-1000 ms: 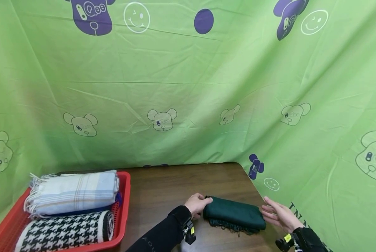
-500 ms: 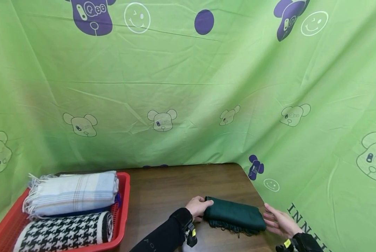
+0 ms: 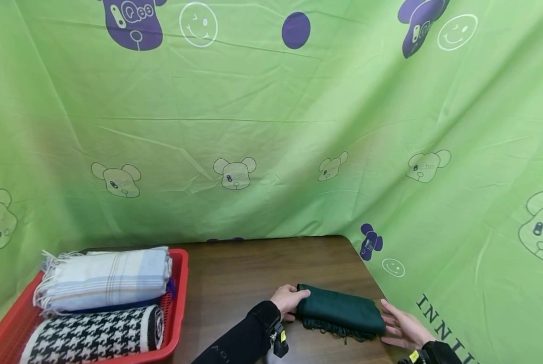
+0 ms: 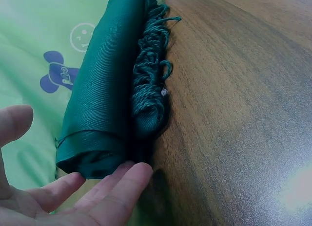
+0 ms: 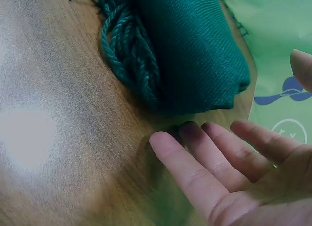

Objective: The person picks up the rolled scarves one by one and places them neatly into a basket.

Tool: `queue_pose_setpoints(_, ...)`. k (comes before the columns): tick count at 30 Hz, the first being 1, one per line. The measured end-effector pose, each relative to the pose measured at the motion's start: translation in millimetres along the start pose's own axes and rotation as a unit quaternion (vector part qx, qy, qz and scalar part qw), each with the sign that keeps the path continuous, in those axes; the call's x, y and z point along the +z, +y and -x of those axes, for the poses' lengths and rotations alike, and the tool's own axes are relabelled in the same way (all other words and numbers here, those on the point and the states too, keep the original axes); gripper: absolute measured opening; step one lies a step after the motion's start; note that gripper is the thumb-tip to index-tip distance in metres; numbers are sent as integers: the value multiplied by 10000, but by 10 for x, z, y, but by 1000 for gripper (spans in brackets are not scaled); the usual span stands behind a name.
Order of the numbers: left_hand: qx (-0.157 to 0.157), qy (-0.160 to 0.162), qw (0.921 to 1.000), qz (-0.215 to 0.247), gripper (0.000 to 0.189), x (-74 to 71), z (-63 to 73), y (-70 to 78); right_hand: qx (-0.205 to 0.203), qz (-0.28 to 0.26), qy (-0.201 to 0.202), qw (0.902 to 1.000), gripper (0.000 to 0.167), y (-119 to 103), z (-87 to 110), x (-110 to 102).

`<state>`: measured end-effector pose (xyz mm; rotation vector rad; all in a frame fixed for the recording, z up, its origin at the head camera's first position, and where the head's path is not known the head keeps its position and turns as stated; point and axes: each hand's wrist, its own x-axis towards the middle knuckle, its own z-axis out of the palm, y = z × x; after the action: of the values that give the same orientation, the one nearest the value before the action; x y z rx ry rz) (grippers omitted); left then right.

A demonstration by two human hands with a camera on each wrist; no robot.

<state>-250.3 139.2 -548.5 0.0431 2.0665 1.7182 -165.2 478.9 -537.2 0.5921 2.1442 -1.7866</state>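
A dark green scarf (image 3: 342,311), folded into a thick roll with a twisted fringe along its near side, lies on the wooden table. At its left end is my left hand (image 3: 287,301); in the left wrist view its fingertips (image 4: 139,172) meet the lower edge of the roll, while the thumb stands apart to the side. My right hand (image 3: 405,326) is at the opposite end, palm facing the roll. From the right wrist its fingers (image 5: 190,172) look nearly straight and spread, tips just short of the scarf's end.
On the left a red plastic basket (image 3: 180,303) holds a pale blue and white fringed scarf (image 3: 112,278), a black and white houndstooth one (image 3: 98,333), and something dark blue beneath. A green printed cloth (image 3: 271,126) hangs behind the brown table (image 3: 235,273) and along its right edge.
Both hands and the green scarf have shifted very slightly to the right in the head view. The right hand's fingers sit a little lower at the scarf's end.
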Motion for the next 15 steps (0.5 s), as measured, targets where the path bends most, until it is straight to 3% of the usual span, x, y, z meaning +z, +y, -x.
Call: queue_pose_setpoints(15,46,6,9994,355,52,64,-1,-29,-6,-99,-53,9999,95,2,-78,91)
